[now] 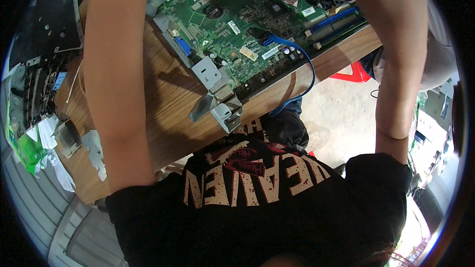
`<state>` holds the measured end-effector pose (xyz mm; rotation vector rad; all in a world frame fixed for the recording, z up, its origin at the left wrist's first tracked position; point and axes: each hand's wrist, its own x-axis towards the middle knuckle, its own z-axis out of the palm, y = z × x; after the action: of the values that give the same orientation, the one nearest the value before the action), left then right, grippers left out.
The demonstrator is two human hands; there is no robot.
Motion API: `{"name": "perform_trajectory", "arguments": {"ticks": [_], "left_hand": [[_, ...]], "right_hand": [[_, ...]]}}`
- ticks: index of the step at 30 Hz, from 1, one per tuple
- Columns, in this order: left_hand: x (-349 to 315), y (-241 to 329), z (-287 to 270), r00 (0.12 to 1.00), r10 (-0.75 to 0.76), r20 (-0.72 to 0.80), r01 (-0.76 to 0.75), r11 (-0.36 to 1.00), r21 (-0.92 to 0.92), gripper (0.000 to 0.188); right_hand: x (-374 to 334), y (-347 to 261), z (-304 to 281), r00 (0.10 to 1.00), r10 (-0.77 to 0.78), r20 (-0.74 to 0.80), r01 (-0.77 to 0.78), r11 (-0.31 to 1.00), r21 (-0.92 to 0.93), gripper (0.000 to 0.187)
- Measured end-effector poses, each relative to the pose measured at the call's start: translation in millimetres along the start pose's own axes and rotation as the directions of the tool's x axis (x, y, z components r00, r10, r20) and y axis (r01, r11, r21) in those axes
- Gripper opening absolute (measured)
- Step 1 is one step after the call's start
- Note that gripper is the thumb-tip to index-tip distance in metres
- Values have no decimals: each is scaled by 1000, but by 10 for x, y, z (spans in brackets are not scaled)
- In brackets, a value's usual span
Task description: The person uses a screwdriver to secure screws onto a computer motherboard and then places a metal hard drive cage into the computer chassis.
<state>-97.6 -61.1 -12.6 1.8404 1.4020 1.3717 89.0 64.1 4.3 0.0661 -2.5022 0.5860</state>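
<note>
Two bare forearms rise from the lower edge and run up past the top of the picture, so both hands are out of view; I cannot tell whether they are released, clenched or grasping something.

Nearest to the person is the black printed shirt (257,188), then the edge of the wooden table (163,104).

On the table, between the forearms, lies a green circuit board (232,24), flat, with its near corner reaching almost to the table edge. At this corner sit grey metal brackets (217,94), and one of them sticks out over the wood. A blue cable (304,64) leaves the board, loops over the table edge and hangs down toward the floor.

I judge the board to be light and stiff, but fragile: the small parts and the soldered pins on it can break or scratch, and the metal brackets may have sharp edges. It seems best to hold it by its bare edges or by the bracket frame, not by the components, and to mind the cable, which is soft and may catch.

Further left, beside the left forearm, a dark metal drive unit (47,24) lies on the table, with white paper scraps (47,133) and small metal pieces (94,148) near it.
</note>
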Motion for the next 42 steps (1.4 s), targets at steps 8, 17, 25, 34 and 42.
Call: {"name": "perform_trajectory", "arguments": {"ticks": [8,17,25,34,42], "left_hand": [[-312,527,73,955,-279,-104,291,946,140,31],[-1890,1336,-632,701,-521,-487,704,618,351,21],[-2930,1091,-435,417,-573,-706,908,238,344,15],[-2992,925,-302,602,-475,-642,798,330,504,13],[-3035,794,-366,650,-518,-555,759,454,466,12]], "right_hand": [[-8,-39,200,1000,-16,2,16,998,56,38],[14,-55,255,997,-27,-77,34,995,93,38],[-4,-234,418,991,59,-122,-31,974,224,31],[-420,-28,45,894,126,-430,32,939,342,43],[-739,64,-251,845,292,-447,58,783,620,56]]}}
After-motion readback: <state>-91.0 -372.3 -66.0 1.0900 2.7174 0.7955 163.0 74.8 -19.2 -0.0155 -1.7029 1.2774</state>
